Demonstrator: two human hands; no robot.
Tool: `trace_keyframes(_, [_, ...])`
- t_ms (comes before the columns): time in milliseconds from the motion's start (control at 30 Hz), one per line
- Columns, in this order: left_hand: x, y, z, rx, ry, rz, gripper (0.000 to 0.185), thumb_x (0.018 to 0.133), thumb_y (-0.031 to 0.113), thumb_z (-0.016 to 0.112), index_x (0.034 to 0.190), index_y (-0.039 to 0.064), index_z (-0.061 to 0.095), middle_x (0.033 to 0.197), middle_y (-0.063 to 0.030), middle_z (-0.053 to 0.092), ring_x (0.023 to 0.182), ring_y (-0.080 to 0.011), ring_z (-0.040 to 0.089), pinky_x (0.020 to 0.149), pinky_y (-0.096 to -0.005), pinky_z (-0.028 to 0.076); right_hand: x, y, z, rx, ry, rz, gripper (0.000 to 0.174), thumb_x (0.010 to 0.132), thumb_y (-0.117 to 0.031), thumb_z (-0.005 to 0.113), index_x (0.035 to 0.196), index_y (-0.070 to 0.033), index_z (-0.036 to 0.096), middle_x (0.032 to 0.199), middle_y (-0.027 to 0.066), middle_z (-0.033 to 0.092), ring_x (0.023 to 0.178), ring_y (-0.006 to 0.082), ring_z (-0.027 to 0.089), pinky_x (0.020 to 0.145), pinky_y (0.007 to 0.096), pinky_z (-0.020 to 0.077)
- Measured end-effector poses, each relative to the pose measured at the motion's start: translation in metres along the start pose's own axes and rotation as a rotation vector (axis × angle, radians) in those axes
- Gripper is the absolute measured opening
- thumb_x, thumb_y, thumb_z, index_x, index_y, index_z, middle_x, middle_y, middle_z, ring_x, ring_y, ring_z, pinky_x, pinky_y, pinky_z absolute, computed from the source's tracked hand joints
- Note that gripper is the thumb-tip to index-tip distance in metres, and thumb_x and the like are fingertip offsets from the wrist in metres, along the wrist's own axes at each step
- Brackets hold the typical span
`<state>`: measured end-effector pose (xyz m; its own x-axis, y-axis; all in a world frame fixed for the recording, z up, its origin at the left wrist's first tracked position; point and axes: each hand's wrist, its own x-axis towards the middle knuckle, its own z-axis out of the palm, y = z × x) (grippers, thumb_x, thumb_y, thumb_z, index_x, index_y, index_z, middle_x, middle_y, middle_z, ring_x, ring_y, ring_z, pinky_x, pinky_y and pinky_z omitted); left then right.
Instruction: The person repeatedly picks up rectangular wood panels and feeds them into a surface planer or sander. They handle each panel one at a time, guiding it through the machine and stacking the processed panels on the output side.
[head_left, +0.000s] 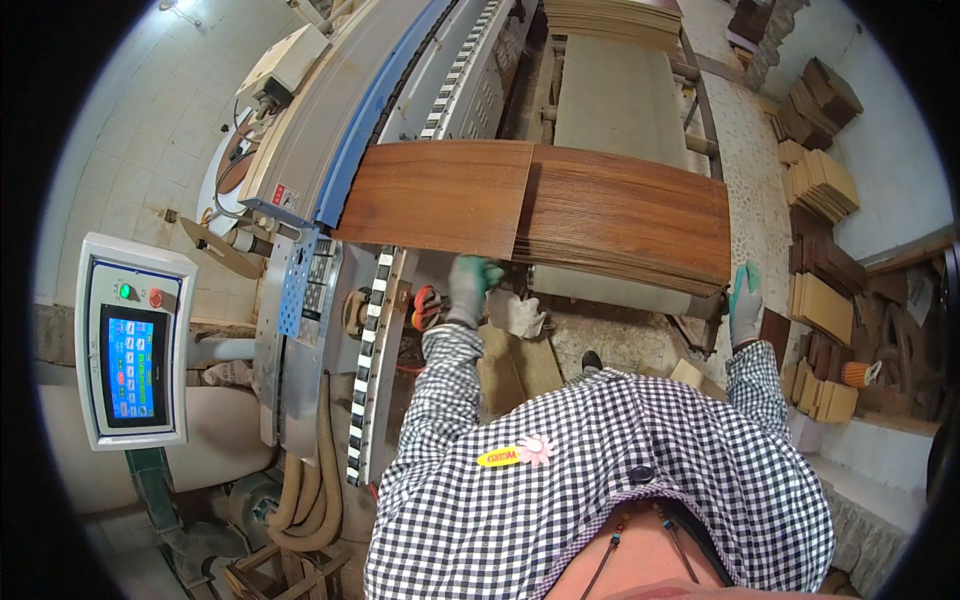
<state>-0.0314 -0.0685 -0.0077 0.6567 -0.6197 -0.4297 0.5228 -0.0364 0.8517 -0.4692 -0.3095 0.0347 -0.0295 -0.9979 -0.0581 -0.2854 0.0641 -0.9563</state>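
Observation:
A brown wood-grain board (439, 195) lies with its left end at the blue-edged machine beam (352, 127). Its right end meets a stack of similar boards (626, 217) on a roller stand. My left hand (472, 289), in a grey and green work glove, is just below the near edge of the single board. Its fingers are blurred and turned to the right, so whether they touch the board is unclear. My right hand (745, 300), gloved alike, is beside the stack's near right corner with fingers extended and nothing visible in it.
A control panel (135, 345) with a lit screen stands at left. Close to my left hand are a black-and-white roller rail (371, 367) and a red handwheel (427, 307). A whitish cloth or glove (517, 313) hangs beneath the boards. More cut panels (821, 180) are piled along the right wall.

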Motion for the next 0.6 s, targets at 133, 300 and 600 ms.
trace_keyframes(133, [0.008, -0.006, 0.031, 1.168, -0.059, 0.081, 0.067, 0.085, 0.035, 0.054, 0.140, 0.011, 0.025, 0.101, -0.0177, 0.062, 0.090, -0.0313, 0.060, 0.083, -0.0386, 0.045, 0.012, -0.019, 0.017, -0.027, -0.086, 0.165, 0.057, 0.092, -0.022, 0.053, 0.139, -0.001, 0.029, 0.137, 0.0112, 0.042, 0.118, 0.0176, 0.046, 0.093, 0.0239, 0.0374])
trace_keyframes(300, [0.033, 0.002, 0.042, 1.007, -0.071, -0.094, 0.080, 0.084, 0.035, 0.055, 0.147, 0.018, 0.009, 0.109, -0.0181, 0.061, 0.094, -0.0294, 0.059, 0.084, -0.0402, 0.043, 0.019, -0.026, 0.030, -0.061, -0.214, 0.254, 0.066, 0.090, -0.026, 0.056, 0.141, 0.000, 0.024, 0.135, 0.0125, 0.043, 0.113, 0.0195, 0.048, 0.090, 0.0249, 0.0386])
trace_keyframes(600, [-0.002, -0.041, 0.008, 0.469, -0.039, 0.079, 0.064, 0.085, 0.026, 0.059, 0.138, 0.012, 0.025, 0.097, -0.0097, 0.062, 0.074, -0.0169, 0.059, 0.065, -0.0302, 0.048, -0.005, 0.012, -0.004, -0.112, -0.130, 0.090, 0.043, 0.091, -0.026, 0.053, 0.124, 0.002, 0.049, 0.093, 0.0034, 0.060, 0.079, 0.0130, 0.053, 0.069, 0.0268, 0.0438])
